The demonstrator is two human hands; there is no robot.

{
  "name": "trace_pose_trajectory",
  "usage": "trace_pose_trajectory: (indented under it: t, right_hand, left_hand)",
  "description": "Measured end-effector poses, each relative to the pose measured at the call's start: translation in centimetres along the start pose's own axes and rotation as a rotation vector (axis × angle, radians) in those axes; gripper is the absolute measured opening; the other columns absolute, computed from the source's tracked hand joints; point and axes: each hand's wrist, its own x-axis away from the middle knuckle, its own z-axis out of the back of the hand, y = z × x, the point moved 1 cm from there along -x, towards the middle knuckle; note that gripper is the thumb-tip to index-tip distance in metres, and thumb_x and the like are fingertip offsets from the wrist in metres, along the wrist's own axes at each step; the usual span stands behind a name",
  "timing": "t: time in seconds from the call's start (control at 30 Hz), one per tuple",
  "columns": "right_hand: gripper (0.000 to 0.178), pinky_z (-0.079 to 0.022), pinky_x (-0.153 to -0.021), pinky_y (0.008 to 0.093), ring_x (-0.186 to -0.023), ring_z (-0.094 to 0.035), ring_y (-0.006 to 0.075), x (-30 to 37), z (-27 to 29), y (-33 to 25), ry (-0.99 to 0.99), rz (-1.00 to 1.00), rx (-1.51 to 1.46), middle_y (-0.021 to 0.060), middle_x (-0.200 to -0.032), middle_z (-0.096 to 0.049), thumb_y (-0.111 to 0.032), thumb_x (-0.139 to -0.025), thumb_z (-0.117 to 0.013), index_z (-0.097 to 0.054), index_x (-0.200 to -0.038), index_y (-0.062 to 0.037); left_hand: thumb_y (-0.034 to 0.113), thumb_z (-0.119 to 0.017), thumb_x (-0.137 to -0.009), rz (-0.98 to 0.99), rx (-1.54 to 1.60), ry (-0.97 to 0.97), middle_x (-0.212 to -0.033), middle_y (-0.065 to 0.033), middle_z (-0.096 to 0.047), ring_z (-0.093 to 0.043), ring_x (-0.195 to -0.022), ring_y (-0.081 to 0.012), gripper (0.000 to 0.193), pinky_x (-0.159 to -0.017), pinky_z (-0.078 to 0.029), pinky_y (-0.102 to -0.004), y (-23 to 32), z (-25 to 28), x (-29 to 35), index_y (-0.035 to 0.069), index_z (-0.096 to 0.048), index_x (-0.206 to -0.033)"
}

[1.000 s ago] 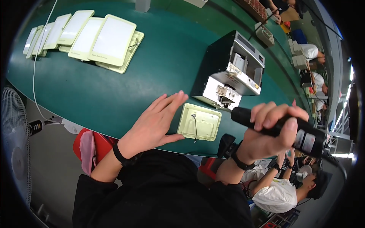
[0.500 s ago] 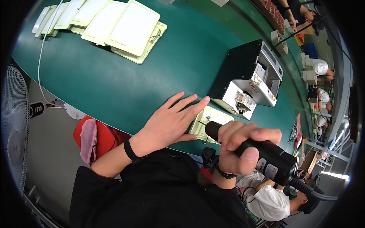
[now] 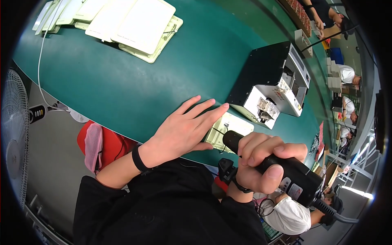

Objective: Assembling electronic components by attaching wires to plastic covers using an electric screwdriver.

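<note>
Wrapped in my right hand (image 3: 265, 161) is a black electric screwdriver (image 3: 300, 179) with a cord at its back end. Its thin bit points left, down at a pale yellow-green plastic casing (image 3: 237, 123) lying on the table. Whether the bit touches a screw is too small to tell. My left hand (image 3: 185, 128) has its fingers spread, lying along the casing's left side, with the thumb and forefinger at its edge. Nothing is held in it. The casing's near right part is hidden behind the screwdriver and my right hand.
A black and silver screw feeder machine (image 3: 265, 81) stands just beyond the casing. Stacked white and pale-green panels (image 3: 143, 26) lie at the far left of the green table (image 3: 106, 77). A white cable (image 3: 39, 69) crosses the left edge, beside a fan (image 3: 16, 139). A co-worker (image 3: 286, 214) sits at right.
The whole view has shifted slightly, so the machine and stacked panels appear moved. My hands, the screwdriver and the casing keep nearly the same positions relative to each other.
</note>
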Motion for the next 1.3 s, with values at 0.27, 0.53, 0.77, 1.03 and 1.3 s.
trace_pose_trajectory:
  t: [0.27,0.53,0.77,1.03,1.3]
  right_hand:
    - [0.037,-0.044,-0.047,0.0349,-0.048,-0.049,0.0177,0.1,-0.3,0.3,-0.081,-0.017,0.002,0.0084,-0.067,-0.054,-0.031,-0.102,-0.068,-0.041,-0.109,-0.0079]
    - [0.035,-0.044,-0.047,0.0352,-0.048,-0.049,0.0183,0.7,-0.4,0.5,0.006,-0.012,-0.029,0.0075,-0.067,-0.054,-0.031,-0.101,-0.068,-0.042,-0.108,-0.0082]
    - [0.025,-0.041,-0.049,0.0336,-0.048,-0.044,0.0149,-1.9,2.3,-4.5,0.071,0.231,0.049,0.0040,-0.066,-0.051,-0.030,-0.103,-0.059,-0.047,-0.113,-0.0098]
    - [0.028,-0.037,-0.051,0.0318,-0.050,-0.043,0.0137,-5.3,5.5,-2.6,0.229,0.158,0.181,0.0027,-0.066,-0.049,-0.037,-0.105,-0.054,-0.054,-0.113,-0.0104]
    - [0.029,-0.041,-0.045,0.0307,-0.046,-0.045,0.0139,1.3,6.0,-5.5,0.180,0.105,0.043,0.0047,-0.066,-0.053,-0.031,-0.103,-0.063,-0.049,-0.115,-0.0094]
  left_hand:
    - [0.042,-0.084,-0.079,0.020,0.008,-0.029,-0.159,-0.0067,-0.051,-0.051,-0.145,-0.0307,0.094,-0.124,-0.036,-0.0521,0.0,-0.1,0.0,0.002,-0.045,-0.155]
    - [0.043,-0.084,-0.078,-0.003,-0.040,-0.025,-0.156,-0.0057,-0.053,-0.051,-0.145,-0.0299,0.093,-0.125,-0.036,-0.0518,-0.1,-0.6,0.1,0.003,-0.046,-0.153]
    - [0.044,-0.084,-0.079,-0.011,-0.071,-0.034,-0.153,-0.0075,-0.056,-0.051,-0.145,-0.0305,0.095,-0.125,-0.035,-0.0522,0.1,-0.2,-0.1,0.002,-0.044,-0.155]
    - [0.046,-0.083,-0.082,-0.011,-0.079,-0.057,-0.152,-0.0087,-0.056,-0.051,-0.145,-0.0322,0.095,-0.125,-0.035,-0.0534,0.4,-0.3,-0.2,0.002,-0.043,-0.156]
    - [0.044,-0.085,-0.081,-0.007,-0.078,-0.086,-0.152,-0.0098,-0.057,-0.051,-0.144,-0.0322,0.096,-0.126,-0.035,-0.0528,0.5,0.0,-0.4,0.000,-0.043,-0.156]
